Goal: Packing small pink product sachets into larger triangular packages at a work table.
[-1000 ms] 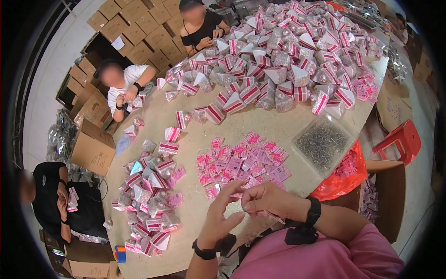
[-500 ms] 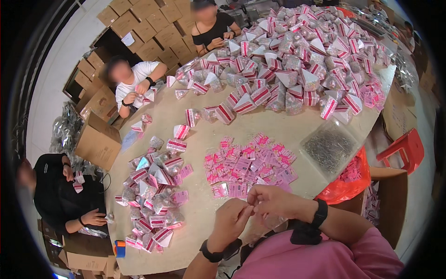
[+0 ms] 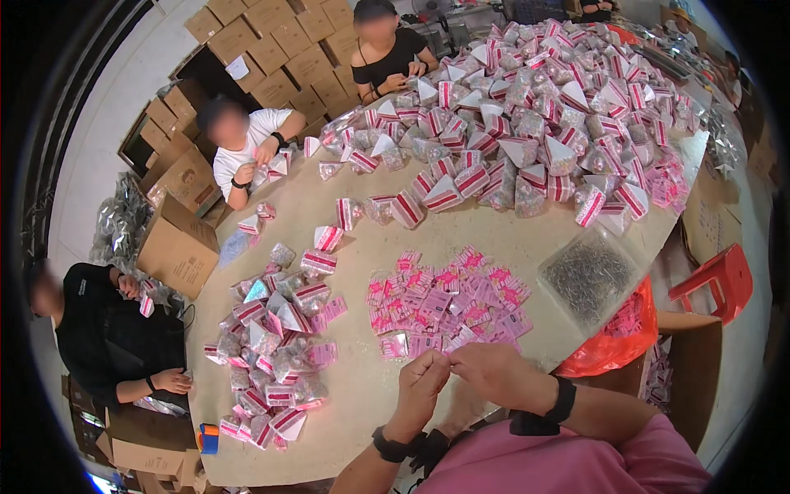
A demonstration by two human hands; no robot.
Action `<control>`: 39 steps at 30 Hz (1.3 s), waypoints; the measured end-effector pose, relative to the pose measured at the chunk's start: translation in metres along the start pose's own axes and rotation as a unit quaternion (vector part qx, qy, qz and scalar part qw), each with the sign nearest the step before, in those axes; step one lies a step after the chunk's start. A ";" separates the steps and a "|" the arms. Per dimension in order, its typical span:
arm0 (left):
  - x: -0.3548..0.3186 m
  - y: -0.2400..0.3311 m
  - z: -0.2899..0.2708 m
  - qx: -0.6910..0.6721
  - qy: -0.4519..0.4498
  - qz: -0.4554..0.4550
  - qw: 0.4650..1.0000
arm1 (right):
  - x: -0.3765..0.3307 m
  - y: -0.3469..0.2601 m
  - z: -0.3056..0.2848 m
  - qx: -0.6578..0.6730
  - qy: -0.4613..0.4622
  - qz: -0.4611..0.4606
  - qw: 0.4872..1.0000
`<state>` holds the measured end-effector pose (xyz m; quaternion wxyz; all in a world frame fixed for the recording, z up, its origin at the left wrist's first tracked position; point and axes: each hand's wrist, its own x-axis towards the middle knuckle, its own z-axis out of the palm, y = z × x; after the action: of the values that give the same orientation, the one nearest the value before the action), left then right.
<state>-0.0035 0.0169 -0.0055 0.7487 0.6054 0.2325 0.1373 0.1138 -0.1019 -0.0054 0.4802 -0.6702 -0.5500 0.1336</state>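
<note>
My left hand point(image 3: 421, 385) and my right hand point(image 3: 504, 377) meet at the fingertips above the near edge of the table. Both are closed in a pinch. What sits between the fingers is too small to make out. Just beyond them lies a spread of pink printed cards point(image 3: 448, 300). Right of the cards stands a clear shallow tray point(image 3: 550, 278) holding many thin metal pieces point(image 3: 588, 272), like pins or wire hooks.
Wedge-shaped clear packets with red-striped tops form a near-left heap point(image 3: 280, 354) and a large far pile point(image 3: 527, 123). A red plastic bag point(image 3: 609, 342), a carton point(image 3: 691, 362) and a red stool point(image 3: 716, 284) stand at the right. Several co-workers point(image 3: 247, 144) are around the table.
My fingertips have drawn closer together, and my right fingers now point more toward the left hand. The whole view has shifted slightly. The co-worker at left has moved a packet a little.
</note>
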 end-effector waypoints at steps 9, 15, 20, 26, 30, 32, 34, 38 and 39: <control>0.064 0.027 -0.005 0.174 -0.017 0.003 0.985 | 0.007 0.027 -0.025 0.099 0.040 0.097 0.990; 0.219 0.044 -0.072 0.391 0.100 0.124 0.907 | 0.005 0.048 -0.048 0.099 -0.005 0.299 0.949; 0.323 0.046 -0.078 0.520 0.243 0.109 0.812 | -0.005 0.074 -0.051 0.059 -0.035 0.314 0.947; 0.364 0.037 -0.064 0.557 0.226 -0.009 0.799 | -0.006 0.090 -0.059 0.049 -0.101 0.357 0.927; 0.383 -0.013 -0.142 0.560 0.179 0.155 0.794 | 0.000 0.083 -0.055 0.148 -0.070 0.369 0.915; 0.360 0.001 -0.128 0.339 0.192 0.010 0.921 | 0.002 0.085 -0.051 0.198 -0.036 0.357 0.912; 0.314 0.027 -0.099 0.043 0.158 -0.042 0.986 | 0.002 0.084 -0.053 0.189 -0.025 0.341 0.920; 0.211 0.027 -0.091 -0.254 0.027 -0.015 0.967 | 0.012 0.065 -0.061 0.169 -0.031 0.325 0.930; 0.185 0.028 -0.086 -0.307 0.011 -0.048 0.950 | 0.017 0.056 -0.064 0.172 -0.029 0.318 0.932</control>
<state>0.1124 0.1854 -0.0257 0.9015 0.3328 0.2162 0.1727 0.2000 -0.1150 -0.0116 0.5042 -0.7135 -0.2900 0.3907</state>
